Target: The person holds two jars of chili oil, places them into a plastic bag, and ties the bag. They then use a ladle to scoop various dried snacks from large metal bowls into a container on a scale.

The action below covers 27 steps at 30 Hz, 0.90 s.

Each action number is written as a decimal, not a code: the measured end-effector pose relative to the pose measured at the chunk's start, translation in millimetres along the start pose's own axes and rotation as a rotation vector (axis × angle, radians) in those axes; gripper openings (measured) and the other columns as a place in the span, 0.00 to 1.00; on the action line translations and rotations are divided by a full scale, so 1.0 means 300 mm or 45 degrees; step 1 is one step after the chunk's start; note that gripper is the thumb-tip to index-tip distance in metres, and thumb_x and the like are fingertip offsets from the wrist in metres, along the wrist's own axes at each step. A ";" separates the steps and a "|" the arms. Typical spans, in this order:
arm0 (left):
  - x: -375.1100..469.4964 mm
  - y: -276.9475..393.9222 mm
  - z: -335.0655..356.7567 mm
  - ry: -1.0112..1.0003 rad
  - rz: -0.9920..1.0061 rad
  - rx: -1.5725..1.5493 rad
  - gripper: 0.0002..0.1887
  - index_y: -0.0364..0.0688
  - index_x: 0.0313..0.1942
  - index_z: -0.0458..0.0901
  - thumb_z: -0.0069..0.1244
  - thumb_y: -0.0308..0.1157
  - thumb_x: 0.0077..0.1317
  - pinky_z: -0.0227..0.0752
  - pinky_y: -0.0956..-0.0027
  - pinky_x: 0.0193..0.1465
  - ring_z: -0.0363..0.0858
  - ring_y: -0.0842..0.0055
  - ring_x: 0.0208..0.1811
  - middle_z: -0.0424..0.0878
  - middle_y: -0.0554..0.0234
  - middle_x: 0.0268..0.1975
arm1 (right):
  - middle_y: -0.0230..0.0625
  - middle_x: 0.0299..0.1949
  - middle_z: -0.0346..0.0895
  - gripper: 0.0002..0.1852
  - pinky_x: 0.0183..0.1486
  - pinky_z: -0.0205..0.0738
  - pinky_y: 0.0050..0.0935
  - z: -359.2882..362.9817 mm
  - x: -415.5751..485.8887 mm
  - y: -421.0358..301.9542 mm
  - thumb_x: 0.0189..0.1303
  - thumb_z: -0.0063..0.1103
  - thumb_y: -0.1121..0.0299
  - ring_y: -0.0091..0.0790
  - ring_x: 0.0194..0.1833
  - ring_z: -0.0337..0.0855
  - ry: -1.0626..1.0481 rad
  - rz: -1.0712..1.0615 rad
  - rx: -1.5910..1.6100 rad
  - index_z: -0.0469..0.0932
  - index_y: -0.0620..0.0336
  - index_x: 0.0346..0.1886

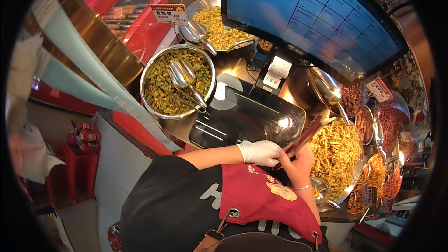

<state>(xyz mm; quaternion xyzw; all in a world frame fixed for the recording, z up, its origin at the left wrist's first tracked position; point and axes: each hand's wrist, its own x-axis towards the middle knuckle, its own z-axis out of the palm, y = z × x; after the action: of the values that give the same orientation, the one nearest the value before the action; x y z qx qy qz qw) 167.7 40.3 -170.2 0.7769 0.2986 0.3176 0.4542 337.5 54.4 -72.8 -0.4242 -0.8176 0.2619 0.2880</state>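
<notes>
My right hand (299,164), bare and with a thin bracelet at the wrist, grips a long dark-red object (305,135) that slants up to the right. Its exact kind is unclear; the upper end looks ridged. Against its lower end rests my left hand (264,153) in a white glove. The left fingertips are partly hidden, so their grip cannot be made out. Just beyond both hands lies a flat black glossy device (250,120), like a counter scale. To the right of my right hand, a wide pan holds yellow fried strips (336,155).
A steel bowl of green snack pieces (157,91) holds a metal scoop (181,73) and tongs. Behind it stands a pan of yellow pieces (224,28). A large touchscreen (273,14) overhangs the counter beside a receipt printer (274,77). More snack pans (372,175) line the right.
</notes>
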 end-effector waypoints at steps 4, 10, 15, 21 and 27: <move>0.011 0.031 0.005 -0.062 -0.298 0.132 0.14 0.40 0.28 0.80 0.54 0.43 0.62 0.75 0.53 0.35 0.82 0.48 0.31 0.82 0.48 0.26 | 0.36 0.30 0.77 0.12 0.46 0.70 0.43 0.003 -0.001 0.010 0.49 0.75 0.63 0.48 0.39 0.78 -0.041 -0.228 -0.090 0.79 0.55 0.28; -0.050 0.060 0.101 0.367 -0.280 0.177 0.13 0.37 0.30 0.82 0.53 0.39 0.63 0.75 0.51 0.35 0.82 0.46 0.32 0.83 0.44 0.28 | 0.39 0.34 0.79 0.09 0.49 0.71 0.43 0.000 -0.029 -0.009 0.52 0.75 0.68 0.48 0.43 0.79 -0.129 -0.251 -0.028 0.81 0.56 0.32; -0.259 0.219 0.114 0.424 -0.471 -0.326 0.17 0.37 0.37 0.85 0.46 0.42 0.74 0.79 0.59 0.38 0.87 0.61 0.32 0.88 0.55 0.29 | 0.35 0.34 0.80 0.07 0.35 0.75 0.28 0.052 -0.073 -0.048 0.65 0.67 0.72 0.29 0.30 0.81 -0.577 0.194 0.585 0.80 0.62 0.42; -0.465 0.175 0.112 0.634 -0.418 -0.415 0.17 0.40 0.43 0.83 0.46 0.45 0.75 0.75 0.64 0.37 0.83 0.68 0.30 0.85 0.60 0.29 | 0.38 0.40 0.80 0.04 0.54 0.76 0.30 0.272 -0.067 -0.154 0.75 0.51 0.70 0.31 0.44 0.82 -0.616 0.451 1.077 0.73 0.61 0.45; -0.750 0.106 -0.035 0.846 -0.412 0.112 0.22 0.41 0.40 0.83 0.48 0.53 0.74 0.76 0.56 0.42 0.84 0.57 0.36 0.85 0.52 0.34 | 0.39 0.41 0.84 0.11 0.51 0.79 0.31 0.511 -0.030 -0.201 0.77 0.53 0.66 0.31 0.43 0.84 -0.722 0.498 1.225 0.75 0.63 0.52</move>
<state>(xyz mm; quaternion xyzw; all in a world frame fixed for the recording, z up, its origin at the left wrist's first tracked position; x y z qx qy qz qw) 25.7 -136.7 -187.6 0.5931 0.5620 0.4634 0.3430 202.7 -11.7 -141.5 -0.3023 -0.5587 0.7547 0.1644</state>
